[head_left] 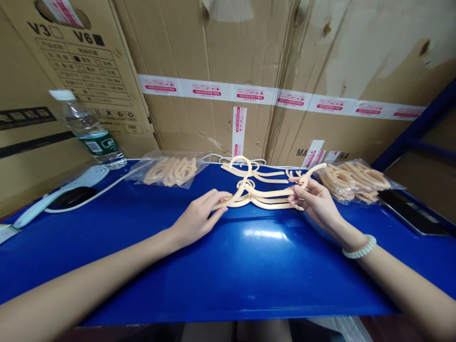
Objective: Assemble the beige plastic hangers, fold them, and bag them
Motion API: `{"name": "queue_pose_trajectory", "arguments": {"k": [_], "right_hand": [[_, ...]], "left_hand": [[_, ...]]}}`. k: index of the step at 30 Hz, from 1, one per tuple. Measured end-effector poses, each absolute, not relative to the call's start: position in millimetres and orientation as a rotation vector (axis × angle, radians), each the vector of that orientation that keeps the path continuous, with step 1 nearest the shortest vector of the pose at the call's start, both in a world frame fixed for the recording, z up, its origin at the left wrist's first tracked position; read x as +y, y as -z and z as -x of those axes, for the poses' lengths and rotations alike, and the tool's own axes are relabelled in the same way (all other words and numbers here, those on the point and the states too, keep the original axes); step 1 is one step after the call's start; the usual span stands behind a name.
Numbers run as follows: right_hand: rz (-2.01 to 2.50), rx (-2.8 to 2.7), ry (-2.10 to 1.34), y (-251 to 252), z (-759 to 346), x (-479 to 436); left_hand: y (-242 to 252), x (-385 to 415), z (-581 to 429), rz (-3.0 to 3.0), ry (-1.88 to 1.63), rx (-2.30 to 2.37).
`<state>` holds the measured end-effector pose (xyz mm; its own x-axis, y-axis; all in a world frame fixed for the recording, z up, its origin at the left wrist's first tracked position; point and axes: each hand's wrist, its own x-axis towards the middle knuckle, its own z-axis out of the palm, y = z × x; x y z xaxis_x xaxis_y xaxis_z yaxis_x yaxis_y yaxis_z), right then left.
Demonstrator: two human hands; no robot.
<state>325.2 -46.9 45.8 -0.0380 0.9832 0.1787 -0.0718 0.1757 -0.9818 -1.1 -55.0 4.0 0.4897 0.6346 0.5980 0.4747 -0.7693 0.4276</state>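
Note:
A beige plastic clothes hanger (269, 193), its hook pointing up, is held just above the table between both hands. My left hand (201, 213) is closed around the end of its left arm. My right hand (317, 202) pinches its right arm; a curved beige piece (315, 172) sticks out above those fingers, and I cannot tell how it joins on. Close beneath and behind lie more beige hangers, one (274, 206) just under the held one and one (270, 175) farther back. Small beige hook pieces (294, 174) are near my right fingertips.
Clear bags of beige hanger parts lie left (171, 171) and right (356, 178) on the blue table (228, 275). A water bottle (94, 135), a pale brush (80, 180), a black mouse-like object (73, 196) and a phone (409, 213) stand around. Cardboard boxes (213, 128) wall the back.

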Motion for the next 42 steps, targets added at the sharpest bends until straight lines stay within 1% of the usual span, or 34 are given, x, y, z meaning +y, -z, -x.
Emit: {"name": "queue_pose_trajectory", "arguments": {"k": [8,15,20,24,28,31,38,42], "right_hand": [[0.967,-1.271,-1.109,-53,-331,-46],[1.034,-1.275,-1.053,-70,-366,-31],[1.262,-1.602,-0.976,-82,-394,-23],[1.332,-1.993,-0.839,-88,-402,-23],[1.390,-2.261,-0.982,-85,-402,-20],[1.467,-2.330,-1.002,-81,-403,-18],[1.571,-2.435,-0.894,-79,-405,-16],[1.613,-2.490,-0.750,-81,-405,-18]], "left_hand": [[-9,-53,4,-2.459,-1.111,0.973],[-18,-43,17,-2.550,-1.152,1.134],[-21,-40,23,-2.737,-1.054,1.077],[-18,-41,22,-2.890,-0.831,1.068],[-15,-42,20,-2.923,-0.677,1.043],[-15,-42,19,-2.920,-0.650,1.029],[-15,-41,21,-2.877,-0.690,1.001],[-12,-39,22,-2.884,-0.715,1.011]]}}
